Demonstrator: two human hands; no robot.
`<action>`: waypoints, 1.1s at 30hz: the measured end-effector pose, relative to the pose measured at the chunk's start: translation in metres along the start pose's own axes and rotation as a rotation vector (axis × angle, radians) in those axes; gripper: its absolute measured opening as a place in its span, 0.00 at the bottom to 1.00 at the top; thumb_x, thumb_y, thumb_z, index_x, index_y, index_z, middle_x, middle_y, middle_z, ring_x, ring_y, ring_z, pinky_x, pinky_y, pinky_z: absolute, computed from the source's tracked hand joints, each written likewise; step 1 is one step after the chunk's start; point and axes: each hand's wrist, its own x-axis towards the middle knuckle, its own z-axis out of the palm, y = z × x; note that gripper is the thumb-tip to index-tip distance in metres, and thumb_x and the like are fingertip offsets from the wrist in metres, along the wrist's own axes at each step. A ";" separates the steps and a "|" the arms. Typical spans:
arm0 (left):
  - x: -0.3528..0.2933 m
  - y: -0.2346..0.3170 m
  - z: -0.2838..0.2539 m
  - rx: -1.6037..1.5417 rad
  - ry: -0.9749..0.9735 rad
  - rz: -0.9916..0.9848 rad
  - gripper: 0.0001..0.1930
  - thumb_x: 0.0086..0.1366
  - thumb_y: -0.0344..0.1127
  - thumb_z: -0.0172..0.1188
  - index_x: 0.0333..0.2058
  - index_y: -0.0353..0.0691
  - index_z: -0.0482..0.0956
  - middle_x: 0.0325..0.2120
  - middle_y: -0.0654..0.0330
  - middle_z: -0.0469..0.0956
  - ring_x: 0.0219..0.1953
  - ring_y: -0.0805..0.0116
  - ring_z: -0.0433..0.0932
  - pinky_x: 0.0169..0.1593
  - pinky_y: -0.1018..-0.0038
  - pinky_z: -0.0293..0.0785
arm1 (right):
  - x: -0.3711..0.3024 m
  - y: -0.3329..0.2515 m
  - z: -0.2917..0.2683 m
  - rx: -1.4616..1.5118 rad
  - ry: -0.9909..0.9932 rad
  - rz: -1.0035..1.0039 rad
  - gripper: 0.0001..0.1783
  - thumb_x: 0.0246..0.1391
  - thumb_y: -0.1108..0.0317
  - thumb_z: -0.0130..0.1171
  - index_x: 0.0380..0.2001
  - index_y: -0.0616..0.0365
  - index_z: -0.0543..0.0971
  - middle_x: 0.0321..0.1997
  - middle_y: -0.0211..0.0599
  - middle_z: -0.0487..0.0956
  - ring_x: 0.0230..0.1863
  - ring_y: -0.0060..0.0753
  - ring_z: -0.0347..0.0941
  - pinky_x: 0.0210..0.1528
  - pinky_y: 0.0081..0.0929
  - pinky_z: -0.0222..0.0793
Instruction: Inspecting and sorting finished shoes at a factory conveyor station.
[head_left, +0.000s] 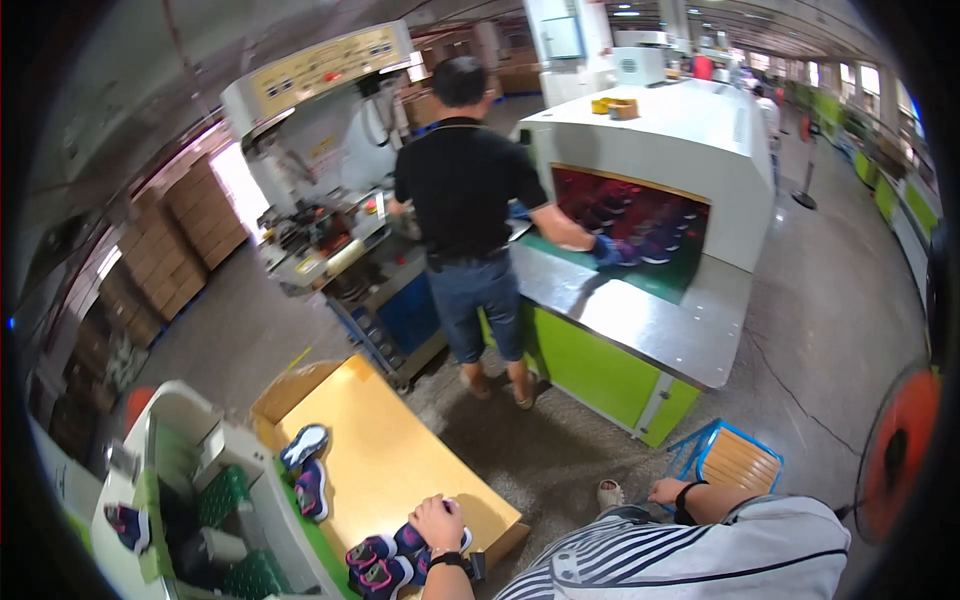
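My left hand [438, 521] is closed over a dark sneaker [411, 540] with pink trim, at the near end of a tan board-topped table. Beside it lie more dark sneakers [374, 565] with pink and white parts. Farther up the table, one sneaker [312, 490] stands upright near the left edge. Another sneaker [304, 446] lies tipped, its pale sole showing. My right hand [666, 491] is by my leg, fingers curled in, with nothing seen in it; a dark band circles that wrist.
Ahead, a person [458, 190] reaches a gloved hand [606, 250] to sneakers at a white tunnel machine [650, 135] with a metal-edged counter [610, 310]. A white-and-green machine [225, 500] stands left, a blue-framed stool [740, 460] right, an orange fan [897, 450] far right.
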 end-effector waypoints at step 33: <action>-0.008 0.000 -0.008 -0.054 -0.046 -0.127 0.10 0.60 0.41 0.58 0.36 0.45 0.83 0.36 0.56 0.82 0.44 0.56 0.79 0.52 0.57 0.67 | -0.034 -0.001 -0.018 0.064 -0.041 -0.021 0.17 0.58 0.57 0.56 0.40 0.58 0.84 0.35 0.49 0.85 0.39 0.55 0.81 0.44 0.43 0.75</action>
